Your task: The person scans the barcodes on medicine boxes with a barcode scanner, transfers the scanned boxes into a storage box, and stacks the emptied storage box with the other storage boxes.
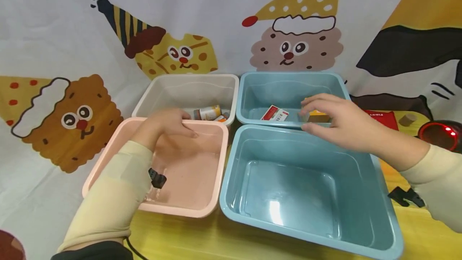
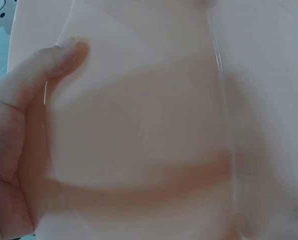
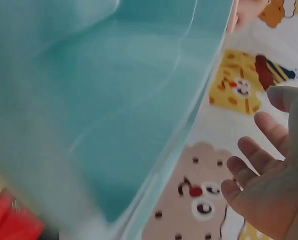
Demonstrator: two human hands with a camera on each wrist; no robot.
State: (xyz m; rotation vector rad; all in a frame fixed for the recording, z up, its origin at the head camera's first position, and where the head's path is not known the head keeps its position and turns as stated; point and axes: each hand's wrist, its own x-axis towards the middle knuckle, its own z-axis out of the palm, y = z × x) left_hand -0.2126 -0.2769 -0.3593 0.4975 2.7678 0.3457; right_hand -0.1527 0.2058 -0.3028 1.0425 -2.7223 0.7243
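My left hand [image 1: 169, 122] is over the far rim of the pink bin [image 1: 213, 208], its thumb extended over the inner wall. In the left wrist view, the thumb [image 2: 61, 60] crosses the rim; the other fingers are out of sight. Whether that hand touches the rim is unclear. My right hand [image 1: 343, 121] hovers with spread fingers and nothing in it, above the adjoining rims of the near blue bin [image 1: 288, 234] and far blue bin [image 1: 292, 77]. A yellow-brown box [image 1: 318, 116] shows behind its fingers, inside the far bin.
A red-and-white box [image 1: 275, 114] lies in the far blue bin. The grey bin [image 1: 191, 78] holds a yellow-capped bottle [image 1: 209, 112] and other small items. At right are a red packet [image 1: 384, 123], a cork-like cylinder [image 1: 408, 120] and a dark red-lit round object [image 1: 438, 136]. A patterned cloth [image 1: 223, 23] hangs behind.
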